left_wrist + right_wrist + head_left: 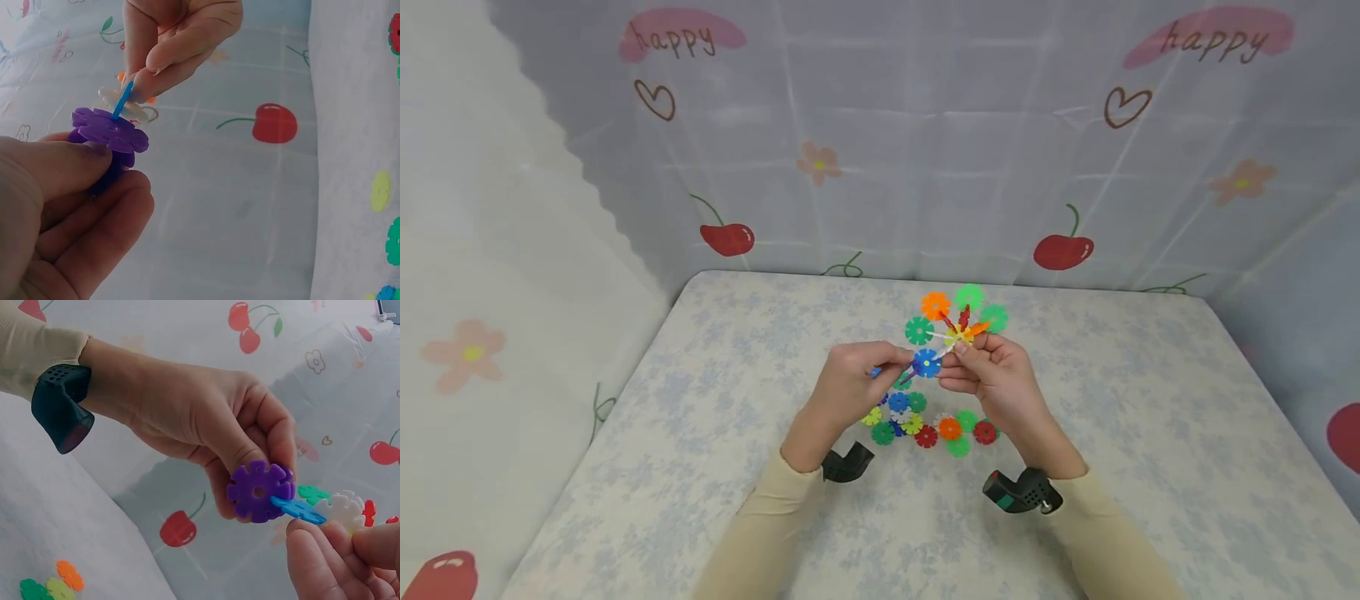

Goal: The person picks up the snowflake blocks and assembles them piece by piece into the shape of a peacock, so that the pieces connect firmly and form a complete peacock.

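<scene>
L hand (856, 379) is pinching the purple disc (249, 501), R hand (1000, 375) is gripping the linked disc cluster (952, 336), both pcs hanging above the table (700, 467), prob. feeling light, stiff, slightly slick, so flat faces nr the slots are likely gripping best.

Plain cream long sleeves (763, 525) are worn, lightly creased and ended by a close-fitting left cuff (76, 350) and right cuff (1070, 485). Beside the former, a dark, bent left wrist camera (852, 463) is carried, its casing pierced by small round holes (60, 374). The black right wrist camera (1021, 492) is likewise perforated, marked by a red spot (995, 475) and green patch (1003, 502), and fitted with a silvery screw (1046, 506).
</scene>
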`<move>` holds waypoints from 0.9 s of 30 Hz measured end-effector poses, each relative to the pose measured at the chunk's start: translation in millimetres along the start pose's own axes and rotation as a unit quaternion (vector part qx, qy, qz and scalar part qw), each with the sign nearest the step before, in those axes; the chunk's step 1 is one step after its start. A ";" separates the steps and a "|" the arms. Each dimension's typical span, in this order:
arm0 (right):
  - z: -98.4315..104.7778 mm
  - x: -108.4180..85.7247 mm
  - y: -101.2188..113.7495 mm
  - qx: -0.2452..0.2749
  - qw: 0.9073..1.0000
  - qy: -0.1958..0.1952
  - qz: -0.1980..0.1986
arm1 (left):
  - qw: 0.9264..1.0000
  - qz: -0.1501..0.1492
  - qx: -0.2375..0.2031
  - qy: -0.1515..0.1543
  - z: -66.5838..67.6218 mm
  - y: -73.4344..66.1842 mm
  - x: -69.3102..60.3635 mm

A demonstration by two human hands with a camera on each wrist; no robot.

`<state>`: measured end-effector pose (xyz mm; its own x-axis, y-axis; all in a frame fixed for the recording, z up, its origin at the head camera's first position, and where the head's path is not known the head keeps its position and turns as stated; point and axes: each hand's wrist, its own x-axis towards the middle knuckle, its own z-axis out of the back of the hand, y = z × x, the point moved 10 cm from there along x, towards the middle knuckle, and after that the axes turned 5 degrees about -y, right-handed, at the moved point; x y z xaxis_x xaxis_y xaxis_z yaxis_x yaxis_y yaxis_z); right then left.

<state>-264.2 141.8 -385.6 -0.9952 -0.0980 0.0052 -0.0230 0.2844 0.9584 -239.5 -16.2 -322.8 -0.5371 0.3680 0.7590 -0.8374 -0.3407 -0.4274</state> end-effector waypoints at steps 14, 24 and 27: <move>11.1 5.3 -0.4 0.051 0.998 -0.023 0.026 | 0.897 0.401 0.071 0.170 -27.5 120.9 -57.0; 2.6 4.0 0.8 0.052 0.998 0.007 0.040 | 0.847 0.440 0.104 0.279 -64.7 140.6 -93.3; 0.2 4.3 2.6 0.051 0.998 0.022 0.043 | 0.870 0.433 0.048 0.230 -54.4 137.2 -82.9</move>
<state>-268.5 142.3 -383.1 -0.9890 -0.1095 0.0999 0.0498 0.3894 0.9197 -315.5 -46.4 -471.1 -0.9647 0.2380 -0.1131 -0.0990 -0.7252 -0.6813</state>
